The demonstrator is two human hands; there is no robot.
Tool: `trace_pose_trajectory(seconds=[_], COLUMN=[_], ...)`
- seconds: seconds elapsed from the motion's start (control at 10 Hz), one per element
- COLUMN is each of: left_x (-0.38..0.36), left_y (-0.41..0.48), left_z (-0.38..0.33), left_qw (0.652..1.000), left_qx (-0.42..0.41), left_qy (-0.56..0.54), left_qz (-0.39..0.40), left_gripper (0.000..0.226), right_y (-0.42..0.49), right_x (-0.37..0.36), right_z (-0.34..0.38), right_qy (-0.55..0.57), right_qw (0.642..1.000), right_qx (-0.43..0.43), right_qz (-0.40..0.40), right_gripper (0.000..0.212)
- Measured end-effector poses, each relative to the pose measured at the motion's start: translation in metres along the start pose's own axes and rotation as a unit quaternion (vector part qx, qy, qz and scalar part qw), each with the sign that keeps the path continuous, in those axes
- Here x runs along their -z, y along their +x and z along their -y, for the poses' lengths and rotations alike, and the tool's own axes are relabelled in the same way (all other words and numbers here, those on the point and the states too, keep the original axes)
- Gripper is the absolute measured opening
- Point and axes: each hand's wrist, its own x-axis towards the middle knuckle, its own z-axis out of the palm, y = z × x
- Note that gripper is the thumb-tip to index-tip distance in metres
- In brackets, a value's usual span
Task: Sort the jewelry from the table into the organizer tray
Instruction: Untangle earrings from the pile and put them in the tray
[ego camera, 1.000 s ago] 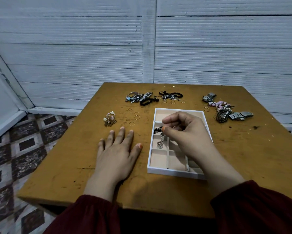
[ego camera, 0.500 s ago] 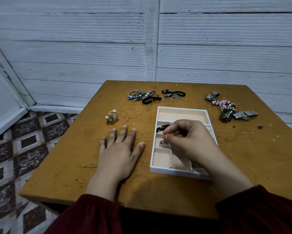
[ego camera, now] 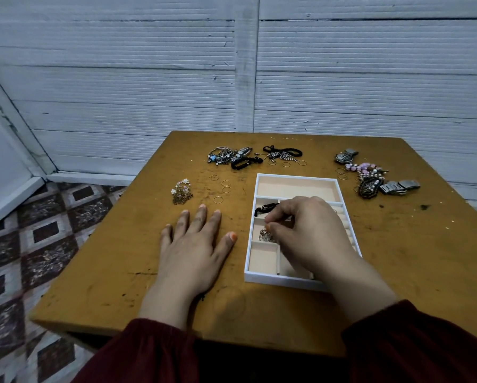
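The white organizer tray (ego camera: pixel 298 176) with beige compartments lies on the wooden table (ego camera: pixel 414 261). My right hand (ego camera: pixel 311 233) hovers over its middle, thumb and forefinger pinched on a silver chain (ego camera: pixel 265 235) that is piled in the middle-left compartment. A black cord piece (ego camera: pixel 265 209) lies in the compartment behind it. My left hand (ego camera: pixel 195 252) rests flat on the table left of the tray, fingers spread, holding nothing. My right hand hides the tray's right-hand slots.
Loose jewelry lies around the tray: a flower bracelet (ego camera: pixel 181 190), several thin gold rings (ego camera: pixel 223 189), a silver and black heap (ego camera: pixel 231 157) at the back, and watches with pink beads (ego camera: pixel 369 178) at the right. A wall stands behind; tiled floor drops off left.
My right hand has lowered the dangling silver chain into the middle-left compartment, where it now lies in a heap. My left hand has stayed flat on the table.
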Motion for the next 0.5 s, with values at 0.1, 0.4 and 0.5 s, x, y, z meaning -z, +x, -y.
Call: trace_pose_trajectory(seconds=[0.1, 0.4, 0.5], left_x=[0.0001, 0.0008, 0.0014], left_y=[0.0002, -0.0002, 0.0001], left_z=[0.0001, 0.0004, -0.0005], left_qw=[1.000, 1.000, 1.000], left_qx=[-0.001, 0.000, 0.001], left_qy=[-0.002, -0.001, 0.000], left_qz=[-0.002, 0.003, 0.004], left_gripper=[0.064, 0.064, 0.064], right_y=[0.0029, 0.0072, 0.0086], right_x=[-0.0007, -0.0030, -0.0038], right_z=[0.0006, 0.0021, 0.0004], right_qy=[-0.031, -0.079, -0.054], right_qw=[0.999, 0.996, 0.998], right_qx=[0.009, 0.007, 0.005], right_qz=[0.010, 0.038, 0.023], right_gripper=[0.009, 0.009, 0.011])
